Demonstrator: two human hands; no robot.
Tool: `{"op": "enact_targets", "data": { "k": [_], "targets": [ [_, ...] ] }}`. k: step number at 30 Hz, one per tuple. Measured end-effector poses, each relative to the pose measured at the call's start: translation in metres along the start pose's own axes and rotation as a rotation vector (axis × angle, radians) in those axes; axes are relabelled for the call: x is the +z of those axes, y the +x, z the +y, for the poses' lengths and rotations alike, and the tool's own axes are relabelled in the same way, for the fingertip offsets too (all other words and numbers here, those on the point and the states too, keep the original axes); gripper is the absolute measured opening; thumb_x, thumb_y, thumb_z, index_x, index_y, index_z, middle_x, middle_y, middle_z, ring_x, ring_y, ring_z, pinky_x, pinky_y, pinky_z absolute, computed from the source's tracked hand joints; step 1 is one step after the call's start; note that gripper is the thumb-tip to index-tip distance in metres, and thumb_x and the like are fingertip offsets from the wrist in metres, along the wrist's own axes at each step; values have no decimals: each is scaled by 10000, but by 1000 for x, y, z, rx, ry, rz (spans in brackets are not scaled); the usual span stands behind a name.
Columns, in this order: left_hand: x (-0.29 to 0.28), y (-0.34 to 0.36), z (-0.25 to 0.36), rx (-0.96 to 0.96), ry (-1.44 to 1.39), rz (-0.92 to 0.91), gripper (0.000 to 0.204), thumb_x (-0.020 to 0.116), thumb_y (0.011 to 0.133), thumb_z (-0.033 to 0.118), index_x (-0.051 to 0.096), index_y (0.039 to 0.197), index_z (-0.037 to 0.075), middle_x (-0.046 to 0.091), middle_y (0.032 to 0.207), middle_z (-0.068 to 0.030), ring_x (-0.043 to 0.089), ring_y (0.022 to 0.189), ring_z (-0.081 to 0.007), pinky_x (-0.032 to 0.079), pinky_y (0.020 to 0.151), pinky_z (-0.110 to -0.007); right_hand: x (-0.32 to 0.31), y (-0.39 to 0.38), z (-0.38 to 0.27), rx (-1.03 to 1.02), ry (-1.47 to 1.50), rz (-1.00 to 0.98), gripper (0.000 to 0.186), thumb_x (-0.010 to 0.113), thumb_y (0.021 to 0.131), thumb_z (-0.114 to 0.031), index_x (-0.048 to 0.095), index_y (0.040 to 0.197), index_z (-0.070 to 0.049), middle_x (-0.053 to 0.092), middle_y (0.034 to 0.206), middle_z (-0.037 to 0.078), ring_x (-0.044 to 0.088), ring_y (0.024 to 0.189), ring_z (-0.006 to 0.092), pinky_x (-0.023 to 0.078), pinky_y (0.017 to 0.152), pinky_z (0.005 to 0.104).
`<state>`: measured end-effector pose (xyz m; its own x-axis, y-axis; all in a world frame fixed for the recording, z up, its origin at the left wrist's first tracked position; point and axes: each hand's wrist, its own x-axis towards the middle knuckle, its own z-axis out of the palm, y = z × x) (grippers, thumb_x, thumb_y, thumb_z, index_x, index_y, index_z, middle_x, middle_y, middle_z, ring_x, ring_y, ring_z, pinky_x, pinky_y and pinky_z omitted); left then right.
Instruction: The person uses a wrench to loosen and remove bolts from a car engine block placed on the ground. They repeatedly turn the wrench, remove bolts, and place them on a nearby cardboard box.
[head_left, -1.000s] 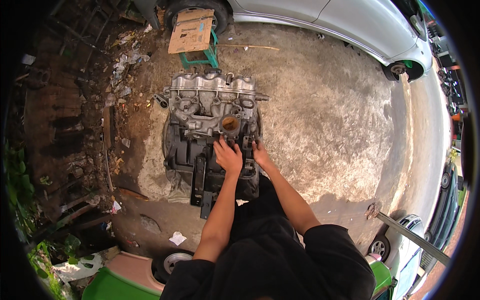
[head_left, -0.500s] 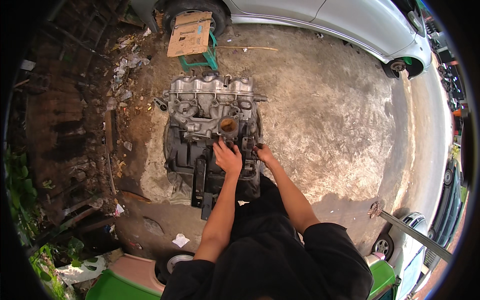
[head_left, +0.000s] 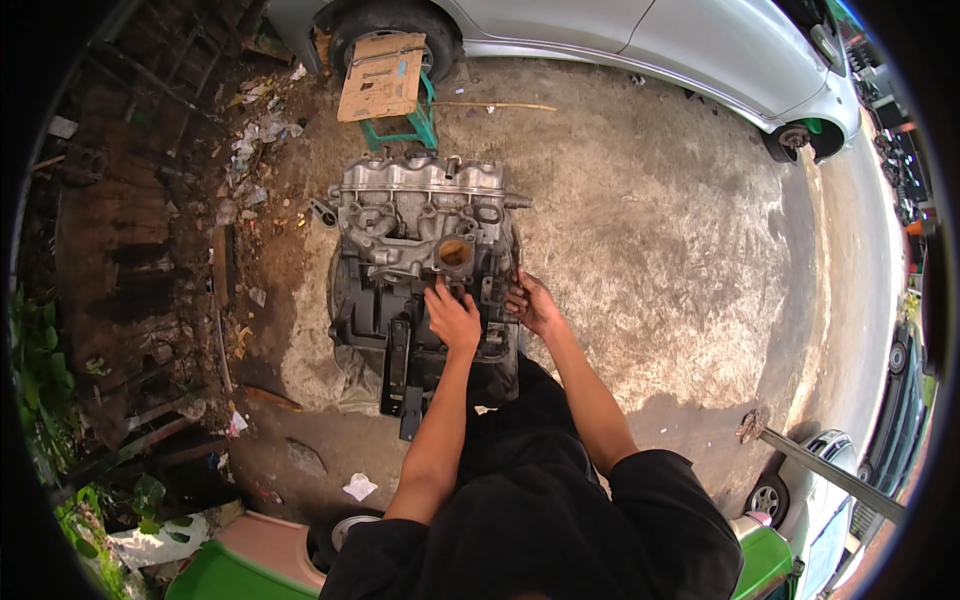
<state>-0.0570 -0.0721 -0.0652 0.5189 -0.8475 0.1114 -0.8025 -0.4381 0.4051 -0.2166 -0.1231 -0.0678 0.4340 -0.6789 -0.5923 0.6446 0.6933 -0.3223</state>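
Observation:
A car engine (head_left: 420, 215) stands upright on the ground before me, its top of bare grey metal and its lower block dark. My left hand (head_left: 454, 320) lies against its front, fingers stretched and apart, tips touching just below the round brown-lined opening (head_left: 454, 254) of the intake manifold. Those fingertips are partly hidden by the metal. At the engine's right side is my right hand (head_left: 535, 304), its fingers curled, with the index finger pointing up along the edge. What the curled fingers hold, if anything, is too small to make out. A dark metal bracket (head_left: 397, 365) sticks out left of my left forearm.
Beyond the engine, a green stool (head_left: 420, 128) carries a cardboard sheet (head_left: 380, 80) with wrenches on it. Behind it stands a silver car (head_left: 640, 40). Litter (head_left: 262, 140) and wooden boards lie along the left. A metal pole (head_left: 830, 468) crosses at the lower right.
My right hand has turned and drawn slightly right, its index finger now raised and more of its fingers showing. The left hand stays at nearly the same place on the engine.

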Motion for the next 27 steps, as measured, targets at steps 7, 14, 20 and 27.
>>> {"op": "enact_targets", "data": {
  "k": [7, 14, 20, 27],
  "targets": [
    [-4, 3, -1, 6, 3, -67, 649, 761, 921, 220, 419, 1446, 51, 497, 1271, -219, 579, 1186, -408, 593, 746, -497, 39, -34, -21, -85, -39, -260, 282, 596, 1080, -301, 503, 901, -104, 373, 711, -57, 332, 571, 68, 344, 567, 254],
    [-7, 2, 0, 1, -11, -63, 667, 755, 915, 183, 405, 1464, 40, 497, 1297, -220, 570, 1219, -428, 573, 825, -520, 58, -54, -30, -169, -158, -315, 252, 604, 1077, -290, 515, 929, -107, 374, 726, -58, 325, 605, 67, 334, 574, 249],
    [-11, 4, 4, -37, -35, -103, 682, 748, 915, 171, 390, 1481, 38, 498, 1308, -217, 562, 1236, -438, 559, 868, -533, 69, -67, -40, -206, -325, -363, 242, 591, 1083, -304, 539, 991, -86, 441, 763, -32, 371, 646, 70, 340, 585, 250],
    [-6, 4, -1, -5, 22, -83, 666, 751, 933, 217, 397, 1471, 46, 497, 1290, -216, 580, 1196, -414, 605, 781, -494, 78, -69, -43, -220, -357, -333, 259, 600, 1078, -309, 562, 1052, -54, 466, 770, -26, 384, 637, 70, 322, 577, 245]
  ]
}}
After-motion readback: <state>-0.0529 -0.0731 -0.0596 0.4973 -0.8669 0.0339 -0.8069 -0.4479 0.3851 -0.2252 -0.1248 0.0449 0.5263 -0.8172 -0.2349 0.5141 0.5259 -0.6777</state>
